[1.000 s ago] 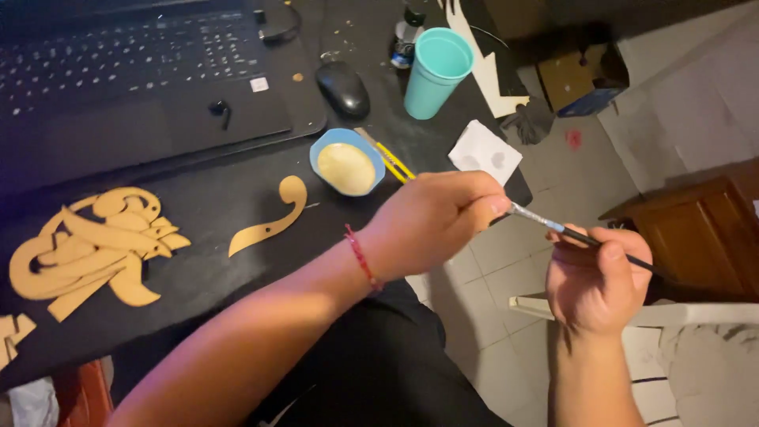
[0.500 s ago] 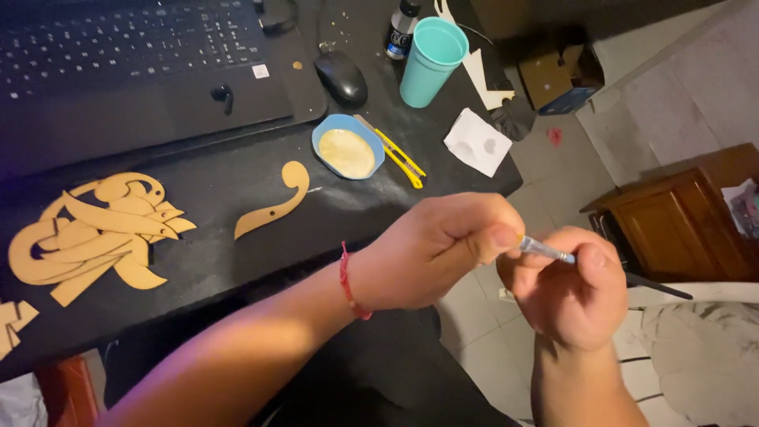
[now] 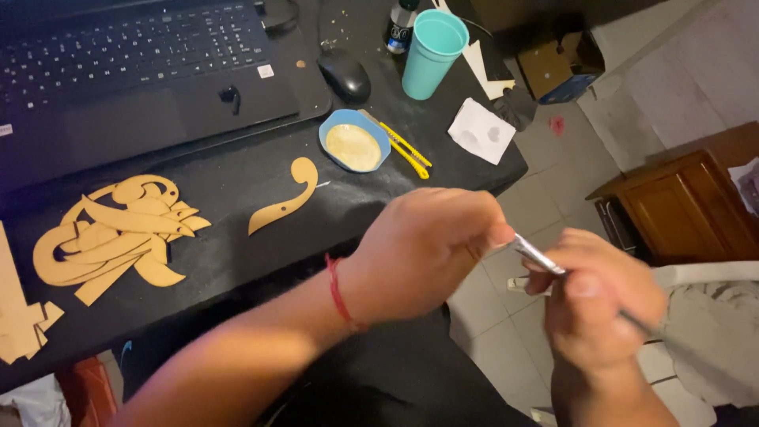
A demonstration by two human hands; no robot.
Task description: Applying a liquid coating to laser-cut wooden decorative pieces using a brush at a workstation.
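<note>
A thin brush with a silver ferrule (image 3: 539, 257) runs between my two hands, off the right edge of the black table (image 3: 237, 198). My left hand (image 3: 427, 249), a red thread at its wrist, pinches the ferrule end; the bristles are hidden under its fingers. My right hand (image 3: 601, 296) is closed around the dark handle. On the table lie a curled tan cutout (image 3: 285, 202), a pile of several tan curved cutouts (image 3: 111, 237) and a small blue dish of pale paste (image 3: 353, 144).
A laptop (image 3: 134, 71), a black mouse (image 3: 345, 73), a teal cup (image 3: 431, 51), a yellow cutter (image 3: 403, 146) and a white paper piece (image 3: 481, 130) sit on the table. A wooden cabinet (image 3: 688, 205) stands to the right on tiled floor.
My hands have drawn close together along the brush; the left hand slid onto the ferrule and the right hand moved up the handle. The camera view shifted slightly.
</note>
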